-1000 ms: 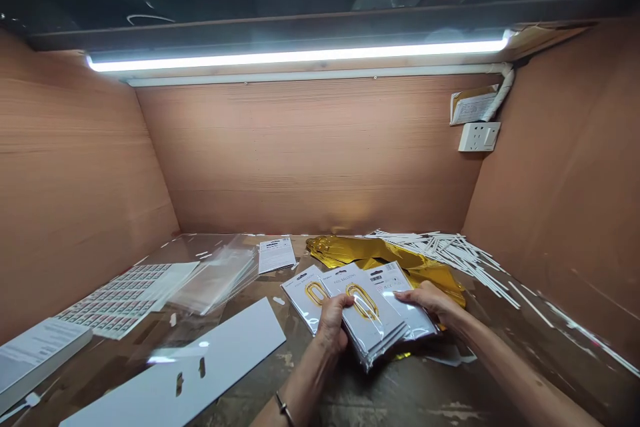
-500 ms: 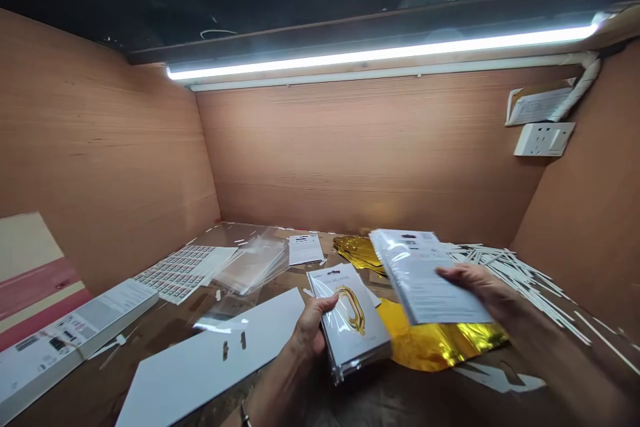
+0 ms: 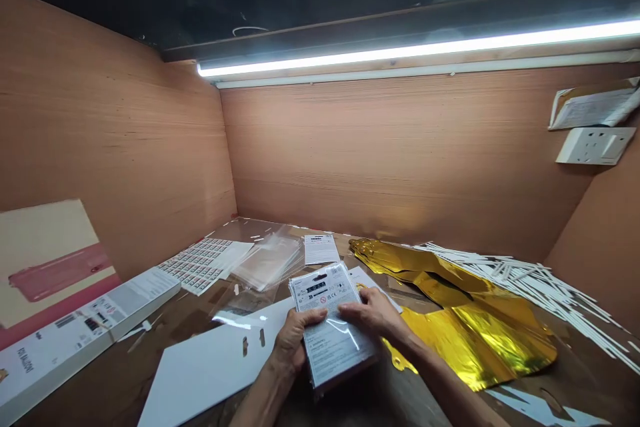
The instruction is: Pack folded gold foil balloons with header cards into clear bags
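Observation:
Both of my hands grip one stack of clear-bagged balloon packs (image 3: 333,330), printed backs facing up, low over the table in front of me. My left hand (image 3: 293,343) clasps the stack's left edge with the thumb on top. On the right side, my right hand (image 3: 373,313) presses down with its fingers curled over the top pack. A pile of flat gold foil balloons (image 3: 465,313) lies just right of the stack.
White straws (image 3: 540,283) lie scattered at the right. A white card with slots (image 3: 215,363) lies left of my hands. Further left are clear bags (image 3: 267,260), a label sheet (image 3: 200,263), a long white box (image 3: 80,337) and a small printed slip (image 3: 321,248). Wooden walls enclose the table.
My right hand brought its flipped packs down onto those in my left hand, making one stack with backs up. The view has swung left.

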A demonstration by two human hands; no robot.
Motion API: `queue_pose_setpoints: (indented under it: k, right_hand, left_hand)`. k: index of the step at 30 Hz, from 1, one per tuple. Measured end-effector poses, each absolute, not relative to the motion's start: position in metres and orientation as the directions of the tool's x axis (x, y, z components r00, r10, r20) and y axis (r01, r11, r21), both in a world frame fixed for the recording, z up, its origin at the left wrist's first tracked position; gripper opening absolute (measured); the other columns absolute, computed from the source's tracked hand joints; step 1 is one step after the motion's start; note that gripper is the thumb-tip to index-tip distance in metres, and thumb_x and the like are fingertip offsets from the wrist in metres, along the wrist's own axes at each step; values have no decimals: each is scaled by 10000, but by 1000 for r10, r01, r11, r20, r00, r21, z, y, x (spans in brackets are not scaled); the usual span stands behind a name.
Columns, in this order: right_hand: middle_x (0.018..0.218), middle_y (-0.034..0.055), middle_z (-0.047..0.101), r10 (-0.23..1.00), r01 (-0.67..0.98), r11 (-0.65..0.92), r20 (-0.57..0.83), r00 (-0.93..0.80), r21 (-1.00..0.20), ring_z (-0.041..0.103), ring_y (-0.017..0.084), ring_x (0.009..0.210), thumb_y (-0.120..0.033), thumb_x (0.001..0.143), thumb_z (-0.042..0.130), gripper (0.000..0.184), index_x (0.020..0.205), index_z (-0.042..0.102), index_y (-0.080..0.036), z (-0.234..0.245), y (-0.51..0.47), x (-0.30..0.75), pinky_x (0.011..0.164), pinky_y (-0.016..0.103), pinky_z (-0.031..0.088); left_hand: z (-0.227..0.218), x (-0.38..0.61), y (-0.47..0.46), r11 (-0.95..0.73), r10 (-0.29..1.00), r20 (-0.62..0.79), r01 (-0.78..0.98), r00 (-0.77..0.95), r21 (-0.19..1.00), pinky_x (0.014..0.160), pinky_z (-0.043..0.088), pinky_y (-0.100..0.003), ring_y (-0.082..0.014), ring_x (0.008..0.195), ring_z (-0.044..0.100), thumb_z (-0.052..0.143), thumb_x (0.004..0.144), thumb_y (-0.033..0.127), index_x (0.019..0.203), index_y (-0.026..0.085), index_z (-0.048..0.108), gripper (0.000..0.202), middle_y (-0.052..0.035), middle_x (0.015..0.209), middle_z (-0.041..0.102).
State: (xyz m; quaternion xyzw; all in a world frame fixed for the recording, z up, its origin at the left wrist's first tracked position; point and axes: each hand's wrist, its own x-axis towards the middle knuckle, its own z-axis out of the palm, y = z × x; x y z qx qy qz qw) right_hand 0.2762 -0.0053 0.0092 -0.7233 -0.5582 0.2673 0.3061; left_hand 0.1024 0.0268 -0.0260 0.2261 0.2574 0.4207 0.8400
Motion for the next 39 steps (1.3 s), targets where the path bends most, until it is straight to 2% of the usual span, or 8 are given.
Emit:
queue_pose_setpoints:
  k: [3, 7, 14, 24, 28, 33, 36, 39]
  right_hand:
    - [978, 144, 594, 938, 796, -286, 15, 347, -534, 476, 331, 983, -608, 658, 449, 511, 850, 587, -155, 14, 5, 299, 780, 407, 324]
    - [960, 165, 588, 922, 876, -370, -7, 387, -309, 463, 380, 977, -549, 538, 593, 546, 912, 554, -153, -3, 15, 317, 792, 481, 268]
    - [909, 139, 595, 930, 914, -366, -31, 366, -177, 505, 340, 935, -418, 497, 640, 563, 987, 493, -185, -25, 29, 314, 734, 434, 310]
    - [821, 100, 629, 893, 817, -437, -79, 442, -377, 542, 339, 881, -393, 375, 712, 424, 702, 538, -187, -32, 43, 334, 711, 445, 353]
    - [585, 60, 609, 904, 717, -382, -73, 422, -583, 586, 239, 634, -393, 536, 626, 243, 569, 508, -183, -17, 40, 349, 549, 322, 397]
    - [579, 70, 598, 924, 577, -220, 22, 383, -786, 545, 181, 513, -475, 691, 449, 329, 699, 518, -153, 25, 25, 351, 466, 286, 384]
    - [655, 41, 618, 955, 555, -122, 54, 290, -823, 563, 172, 581, -472, 668, 490, 320, 760, 529, -168, 29, 20, 316, 511, 267, 403]
    - [631, 30, 583, 961, 600, -99, 81, 266, -794, 554, 195, 654, -400, 625, 554, 224, 630, 509, -181, 13, 19, 272, 563, 277, 387]
  left_hand:
    - [-24, 93, 40, 498, 867, -317, -647, 384, 577, 824, 445, -425, -280, 835, 617, 581, 608, -18, 1073, 73, 527, 477, -121, 832, 669]
    - [-22, 85, 52, 422, 893, -393, -708, 218, 567, 794, 469, -429, -268, 792, 630, 585, 613, -14, 1013, 97, 551, 416, -92, 789, 673]
    - [-21, 87, 48, 392, 896, -393, -785, 207, 479, 801, 472, -412, -261, 817, 625, 607, 600, -8, 907, 108, 574, 330, -81, 765, 671]
    - [-29, 86, 45, 327, 939, -275, -776, 205, 540, 836, 446, -434, -296, 865, 605, 663, 573, 26, 899, 73, 593, 337, -112, 798, 676]
    - [-27, 87, 45, 327, 939, -277, -778, 204, 536, 837, 444, -434, -300, 873, 602, 677, 576, 44, 882, 63, 596, 317, -125, 803, 674]
    - [-25, 89, 43, 299, 943, -296, -775, 151, 557, 830, 446, -433, -292, 877, 601, 707, 578, 83, 837, 88, 585, 286, -113, 812, 672]
    - [-23, 91, 39, 284, 945, -303, -758, 120, 587, 828, 448, -422, -284, 866, 605, 735, 559, 116, 811, 104, 578, 298, -95, 793, 675]
    - [-21, 90, 34, 308, 951, -214, -743, 224, 593, 836, 438, -428, -287, 876, 602, 734, 582, 185, 882, 111, 579, 346, -93, 804, 676]
